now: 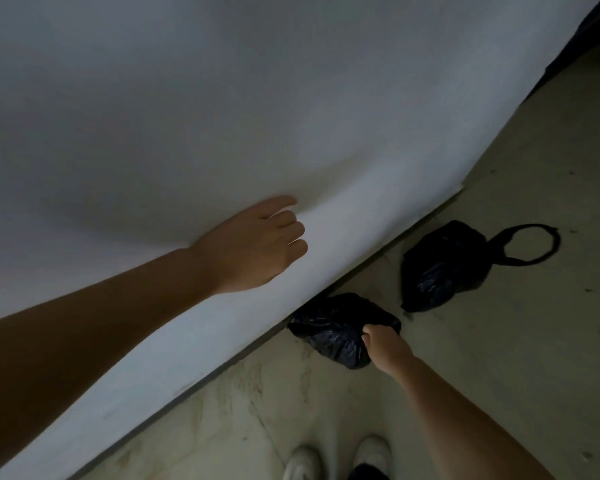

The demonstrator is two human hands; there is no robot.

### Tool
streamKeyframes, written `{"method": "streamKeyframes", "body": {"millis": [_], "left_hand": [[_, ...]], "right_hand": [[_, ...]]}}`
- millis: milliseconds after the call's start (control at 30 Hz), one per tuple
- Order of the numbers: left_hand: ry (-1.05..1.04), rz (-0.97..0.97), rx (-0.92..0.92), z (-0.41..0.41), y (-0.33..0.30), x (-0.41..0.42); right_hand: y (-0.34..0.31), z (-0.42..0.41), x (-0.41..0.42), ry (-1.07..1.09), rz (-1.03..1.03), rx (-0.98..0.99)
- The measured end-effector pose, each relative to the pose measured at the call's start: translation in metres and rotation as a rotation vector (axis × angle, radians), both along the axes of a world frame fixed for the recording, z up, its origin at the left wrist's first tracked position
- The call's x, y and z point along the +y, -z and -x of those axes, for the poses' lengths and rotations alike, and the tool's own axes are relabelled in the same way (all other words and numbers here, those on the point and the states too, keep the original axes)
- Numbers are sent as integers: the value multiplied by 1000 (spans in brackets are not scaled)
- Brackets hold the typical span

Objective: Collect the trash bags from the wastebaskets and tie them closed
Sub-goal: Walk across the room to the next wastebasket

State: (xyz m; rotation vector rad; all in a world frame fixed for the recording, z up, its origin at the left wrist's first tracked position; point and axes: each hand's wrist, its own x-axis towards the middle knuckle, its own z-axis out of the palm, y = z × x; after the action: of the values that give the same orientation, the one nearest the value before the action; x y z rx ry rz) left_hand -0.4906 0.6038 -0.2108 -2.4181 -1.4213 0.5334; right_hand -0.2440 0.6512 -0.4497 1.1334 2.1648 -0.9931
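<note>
Two black trash bags lie on the floor at the foot of a white wall. My right hand [385, 344] grips the top of the nearer bag [333, 327], which sits against the wall's base. The farther bag [440, 265] lies to its right, closed, with a black loop handle [530, 244] spread on the floor. My left hand [257, 244] is raised against the wall with its fingers loosely curled, holding nothing. No wastebasket is in view.
The white wall [222, 98] fills the upper left and runs diagonally down to the left. A pale stained floor [516, 341] spreads to the right. My white shoes [340, 459] stand at the bottom edge. A dark area shows at the top right corner.
</note>
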Motion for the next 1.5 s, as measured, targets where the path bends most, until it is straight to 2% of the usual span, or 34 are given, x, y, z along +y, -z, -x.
{"method": "streamKeyframes", "body": {"millis": [133,233,333,433,500,733,967,1133,1500], "left_hand": [[-88,102,-37,-10,-8,-1],[-243,300,-34,-27,-30,1],[-532,482,-233,-50,-69,-3],[-740,472,-506,-63,-109,-23],[-824,465,-615,-70,-133,-48],[-964,351,-805,-93,-193,-145],[-1181,202,-897,-93,-212,-237],[-1485,59,-907,-105,-215,-317],[-2156,-151,-997,-249,-208,-531]], "right_hand": [[-53,-10,6,56,-8,41],[-113,-15,15,58,-34,49],[-181,-17,20,7,-109,52],[-253,-16,12,-52,-184,61],[-301,-15,-3,-102,-244,71],[-413,-10,-68,-300,-464,104],[-450,18,-119,-529,-524,136],[-452,48,-163,-809,-472,216],[-434,55,-353,-1448,-376,243]]}}
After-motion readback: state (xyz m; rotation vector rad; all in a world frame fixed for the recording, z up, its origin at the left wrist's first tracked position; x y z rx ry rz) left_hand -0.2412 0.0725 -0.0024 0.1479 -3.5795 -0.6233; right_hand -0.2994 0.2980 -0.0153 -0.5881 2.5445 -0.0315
